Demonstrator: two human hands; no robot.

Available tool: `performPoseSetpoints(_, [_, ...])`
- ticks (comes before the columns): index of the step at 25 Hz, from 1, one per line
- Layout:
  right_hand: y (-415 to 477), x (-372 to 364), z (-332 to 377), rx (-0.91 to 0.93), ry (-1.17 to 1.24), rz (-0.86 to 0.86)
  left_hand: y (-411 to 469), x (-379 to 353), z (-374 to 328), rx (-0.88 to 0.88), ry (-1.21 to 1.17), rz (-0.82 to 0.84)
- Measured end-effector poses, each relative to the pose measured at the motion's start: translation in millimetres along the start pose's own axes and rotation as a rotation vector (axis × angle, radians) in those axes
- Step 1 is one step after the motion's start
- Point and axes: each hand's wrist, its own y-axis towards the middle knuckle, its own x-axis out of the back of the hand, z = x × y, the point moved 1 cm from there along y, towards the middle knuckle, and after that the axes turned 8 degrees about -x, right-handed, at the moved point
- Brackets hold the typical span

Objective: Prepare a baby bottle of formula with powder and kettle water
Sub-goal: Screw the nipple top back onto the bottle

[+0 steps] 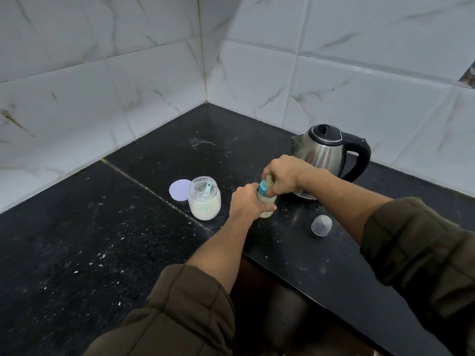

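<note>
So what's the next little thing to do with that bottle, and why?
Probably twist the teal ring snug: the right hand pinches it from above while the left hand grips the bottle, which already holds milky liquid. The clear cap lies aside on the counter, so capping likely comes after.

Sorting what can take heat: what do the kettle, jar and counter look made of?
Kettle: brushed steel body by its grey sheen, black plastic-looking handle. Jar: clear, glass or plastic, unclear which; powder shows through. Counter: polished black stone, likely granite: speckled, reflective.
</note>
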Motion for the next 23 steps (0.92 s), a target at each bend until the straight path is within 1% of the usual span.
performPoseSetpoints(4, [2,-4,-1,-0.022,0.007,0.004,-1,-1,0,0.002,0.002,-0.010])
performPoseSetpoints(10, [5,-11,-3,-0.095,-0.021,-0.088,-1,-2,0,0.004,0.017,-0.021])
performPoseSetpoints(14, [2,-13,-4,-0.148,-0.094,-0.101,-1,-1,2,-0.003,-0.008,-0.013])
performPoseSetpoints(16, [1,-11,-5,-0.123,-0.074,-0.089,-1,0,1,0.010,-0.010,-0.013])
performPoseSetpoints(18, [0,-8,-7,-0.055,0.012,-0.021,-1,0,1,0.017,-0.018,-0.005])
performPoseSetpoints(20, [-1,-7,-6,0.011,0.017,0.049,-1,-1,1,0.015,-0.014,0.004])
performPoseSetpoints(23, [0,-8,-3,-0.035,-0.019,-0.008,-1,-1,1,0.020,-0.004,-0.004])
